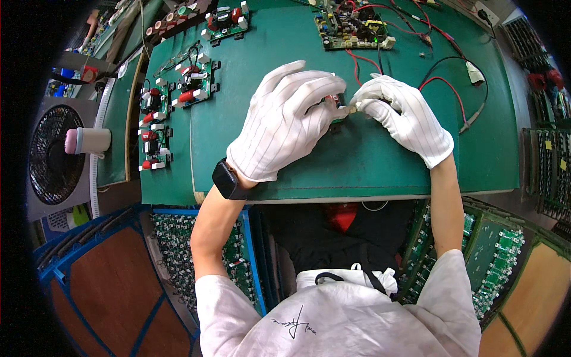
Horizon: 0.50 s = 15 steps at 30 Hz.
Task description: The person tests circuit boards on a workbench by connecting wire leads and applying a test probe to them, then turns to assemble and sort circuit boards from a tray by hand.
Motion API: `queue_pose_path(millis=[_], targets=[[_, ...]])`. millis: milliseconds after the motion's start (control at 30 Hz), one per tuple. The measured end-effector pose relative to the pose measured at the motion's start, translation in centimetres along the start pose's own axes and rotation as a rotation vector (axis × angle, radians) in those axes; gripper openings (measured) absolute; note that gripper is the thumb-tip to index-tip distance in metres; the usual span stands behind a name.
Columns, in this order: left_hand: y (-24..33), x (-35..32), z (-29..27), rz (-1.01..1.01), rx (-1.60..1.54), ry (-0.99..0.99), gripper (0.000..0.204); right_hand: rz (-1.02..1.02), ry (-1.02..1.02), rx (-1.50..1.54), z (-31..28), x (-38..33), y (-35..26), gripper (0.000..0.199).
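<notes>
Both hands wear white striped gloves and meet over the middle of the green work mat [256,172]. My left hand [291,116] is curled around a small circuit board [337,126]; its palm and fingers hide most of the board. A small pale connector [353,109] bridges the gap between the two hands. My right hand [401,110] pinches that connector at the board's right side, thumb and fingertips pressed together. Whether the connector is seated on the board cannot be made out. Red wires [357,65] run down behind the fingers from a larger board beyond.
A populated circuit board [351,27] with a lit green light lies at the far side. Several small boards [193,86] sit at the left. Red and black cables [455,89] curve across the right. A fan [56,154] stands left; board racks [205,250] flank my lap.
</notes>
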<state>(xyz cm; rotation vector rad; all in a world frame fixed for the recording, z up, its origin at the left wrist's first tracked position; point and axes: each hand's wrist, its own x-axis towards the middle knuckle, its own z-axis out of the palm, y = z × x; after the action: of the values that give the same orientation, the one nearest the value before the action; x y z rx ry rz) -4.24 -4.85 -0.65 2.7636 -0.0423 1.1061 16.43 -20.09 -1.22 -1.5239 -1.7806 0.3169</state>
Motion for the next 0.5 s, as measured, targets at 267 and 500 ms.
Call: queue_pose_path(millis=[267, 500], targets=[[0.14, 0.04, 0.09, -0.01, -0.022, -0.024, 0.026, 0.005, -0.01, -0.029, 0.12, 0.1, -0.19, 0.022], [0.01, -0.26, 0.74, 0.039, -0.053, -0.016, 0.022, 0.01, 0.036, -0.024, 0.91, 0.44, -0.36, 0.021]])
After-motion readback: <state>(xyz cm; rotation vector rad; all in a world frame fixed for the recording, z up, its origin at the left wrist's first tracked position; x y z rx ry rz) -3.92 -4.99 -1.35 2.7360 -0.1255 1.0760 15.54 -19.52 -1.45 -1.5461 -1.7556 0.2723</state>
